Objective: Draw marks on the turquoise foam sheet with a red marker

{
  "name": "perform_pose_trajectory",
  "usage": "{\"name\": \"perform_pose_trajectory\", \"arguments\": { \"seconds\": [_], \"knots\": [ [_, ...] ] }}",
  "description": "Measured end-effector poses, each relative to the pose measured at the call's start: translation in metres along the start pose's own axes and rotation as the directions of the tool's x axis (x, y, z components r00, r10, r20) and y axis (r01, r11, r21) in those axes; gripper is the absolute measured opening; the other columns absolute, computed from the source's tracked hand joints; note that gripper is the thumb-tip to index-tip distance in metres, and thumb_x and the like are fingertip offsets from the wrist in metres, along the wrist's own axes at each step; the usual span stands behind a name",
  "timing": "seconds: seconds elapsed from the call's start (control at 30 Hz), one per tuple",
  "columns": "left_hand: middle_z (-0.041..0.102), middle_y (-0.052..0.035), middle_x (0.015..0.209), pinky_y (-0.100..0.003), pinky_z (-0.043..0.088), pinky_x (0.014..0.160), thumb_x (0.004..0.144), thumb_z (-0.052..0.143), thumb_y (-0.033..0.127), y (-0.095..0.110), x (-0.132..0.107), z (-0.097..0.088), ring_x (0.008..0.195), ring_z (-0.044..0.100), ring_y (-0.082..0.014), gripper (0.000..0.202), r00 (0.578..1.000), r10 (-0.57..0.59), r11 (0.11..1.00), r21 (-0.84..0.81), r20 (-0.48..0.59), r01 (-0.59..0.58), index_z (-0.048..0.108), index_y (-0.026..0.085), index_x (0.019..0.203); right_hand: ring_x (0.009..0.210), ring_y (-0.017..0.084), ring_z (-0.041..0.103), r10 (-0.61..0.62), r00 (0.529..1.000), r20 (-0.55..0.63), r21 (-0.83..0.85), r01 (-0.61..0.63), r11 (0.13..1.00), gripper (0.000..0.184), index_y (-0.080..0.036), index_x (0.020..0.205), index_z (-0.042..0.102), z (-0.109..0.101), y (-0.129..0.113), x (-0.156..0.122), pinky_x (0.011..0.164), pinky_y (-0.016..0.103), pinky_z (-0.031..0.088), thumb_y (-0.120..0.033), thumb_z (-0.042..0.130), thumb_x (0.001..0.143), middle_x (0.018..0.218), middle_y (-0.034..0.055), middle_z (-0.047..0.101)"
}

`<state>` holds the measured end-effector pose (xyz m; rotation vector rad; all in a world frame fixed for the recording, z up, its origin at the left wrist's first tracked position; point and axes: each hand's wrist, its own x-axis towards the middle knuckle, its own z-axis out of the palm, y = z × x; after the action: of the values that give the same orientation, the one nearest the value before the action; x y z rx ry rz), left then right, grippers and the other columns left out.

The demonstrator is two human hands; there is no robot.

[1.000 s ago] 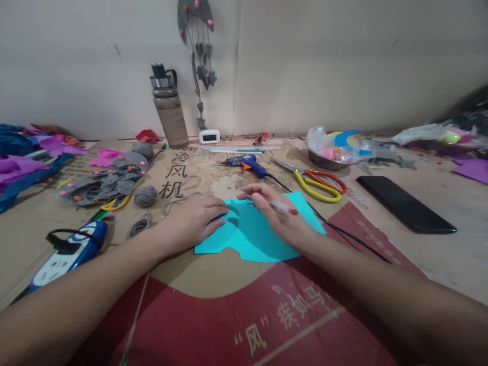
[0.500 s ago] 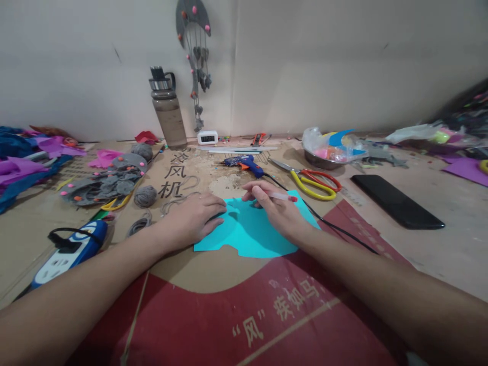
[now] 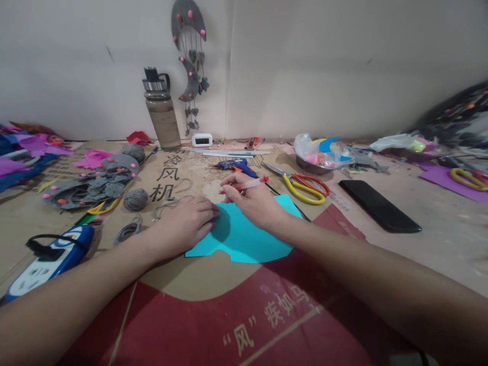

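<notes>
Lying between my hands, the blue paper (image 3: 247,239) is partly hidden by my left hand (image 3: 188,221), loosely flattened at its left edge, and by my right hand (image 3: 251,201), fingers closed around a half-covered pen (image 3: 254,183).

Matt turquoise sheet (image 3: 251,231), translucent plastic pen (image 3: 253,183), dull printed cardboard (image 3: 190,284).
The sheet looks smooth and paper-like, while the cardboard is scuffed and blotched near the glue gun (image 3: 239,165), whose blue body looks like plastic. The phone (image 3: 375,204) is smooth and black with a slight gloss; the scissors (image 3: 300,192) pair metal blades with smooth, plastic-looking handles. The bottle (image 3: 163,122) is see-through under a shiny metallic band, the yarn ball (image 3: 135,200) fibrous, the gray cutouts (image 3: 95,184) matt and felt-like.
</notes>
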<state>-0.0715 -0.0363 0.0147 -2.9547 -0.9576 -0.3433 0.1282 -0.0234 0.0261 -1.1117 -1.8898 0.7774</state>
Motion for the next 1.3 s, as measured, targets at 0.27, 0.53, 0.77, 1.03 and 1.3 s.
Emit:
{"name": "perform_pose_trajectory", "arguments": {
  "seconds": [0.27, 0.53, 0.77, 1.03, 1.3],
  "knots": [
    [0.068, -0.0126, 0.109, -0.039, 0.051, 0.087, 0.093, 0.041, 0.024, -0.002, 0.001, 0.003, 0.097, 0.063, -0.0235, 0.031, 0.996, 0.050, 0.999, 0.001, -0.072, -0.050, 0.068, 0.013, 0.103, 0.067, 0.015, 0.055, 0.003, 0.997, -0.073, -0.014, -0.004, 1.000, 0.018, -0.022, 0.076, 0.049, 0.010, 0.035, -0.004, 0.064, 0.028, 0.041, -0.034, 0.049, 0.088, 0.069, -0.0012, 0.057],
    [0.069, -0.0119, 0.106, -0.037, 0.053, 0.084, 0.094, 0.040, 0.025, -0.001, 0.003, -0.001, 0.093, 0.065, -0.0225, 0.032, 0.995, 0.070, 0.997, 0.025, -0.075, -0.068, 0.069, 0.012, 0.103, 0.068, 0.016, 0.053, -0.004, 0.999, -0.052, -0.086, 0.000, 0.996, 0.017, -0.022, 0.074, 0.050, 0.009, 0.034, -0.003, 0.064, 0.029, 0.039, -0.032, 0.047, 0.088, 0.068, -0.0005, 0.056],
    [0.069, -0.0114, 0.111, -0.041, 0.051, 0.088, 0.094, 0.041, 0.027, -0.002, 0.000, 0.003, 0.099, 0.064, -0.0246, 0.033, 0.997, 0.039, 0.999, 0.022, -0.059, -0.038, 0.068, 0.012, 0.106, 0.066, 0.014, 0.052, -0.005, 0.999, -0.031, -0.103, 0.002, 0.995, 0.016, -0.021, 0.073, 0.050, 0.009, 0.032, -0.004, 0.064, 0.028, 0.038, -0.029, 0.048, 0.087, 0.067, -0.0010, 0.055],
    [0.068, -0.0104, 0.111, -0.038, 0.050, 0.089, 0.094, 0.042, 0.026, -0.001, 0.000, 0.001, 0.099, 0.063, -0.0218, 0.031, 0.998, 0.031, 0.999, 0.030, -0.047, -0.029, 0.068, 0.014, 0.106, 0.068, 0.015, 0.053, -0.012, 1.000, -0.018, -0.143, 0.009, 0.990, 0.016, -0.020, 0.074, 0.051, 0.010, 0.034, -0.003, 0.065, 0.029, 0.038, -0.028, 0.049, 0.088, 0.069, -0.0004, 0.056],
    [0.069, -0.0105, 0.109, -0.036, 0.050, 0.088, 0.094, 0.042, 0.025, 0.000, 0.004, -0.002, 0.097, 0.064, -0.0215, 0.032, 0.998, 0.042, 0.999, 0.030, -0.049, -0.041, 0.069, 0.013, 0.105, 0.067, 0.015, 0.053, -0.025, 1.000, -0.015, -0.149, 0.023, 0.989, 0.017, -0.019, 0.075, 0.055, 0.009, 0.033, -0.004, 0.064, 0.029, 0.037, -0.028, 0.049, 0.089, 0.069, 0.0002, 0.057]
  ]
}}
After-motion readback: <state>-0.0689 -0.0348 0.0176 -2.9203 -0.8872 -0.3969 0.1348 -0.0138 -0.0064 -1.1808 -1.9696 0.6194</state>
